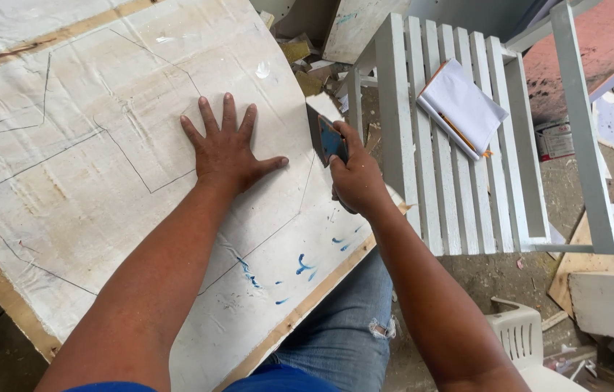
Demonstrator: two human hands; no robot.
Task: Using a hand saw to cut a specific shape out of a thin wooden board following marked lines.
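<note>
A large white board (89, 181) with pencilled outline marks and blue smears lies tilted in front of me, resting on my lap. My left hand (228, 145) presses flat on it with fingers spread. At the board's right edge my right hand (354, 178) grips the blue handle of a hand saw (325, 138), whose blade meets the edge of the board.
A white slatted wooden frame (459, 189) stands to the right, with a notepad and pencil (461, 107) lying on it. Wood offcuts (307, 69) litter the floor beyond the board. A white plastic chair (528, 337) and a plank (612, 301) lie at lower right.
</note>
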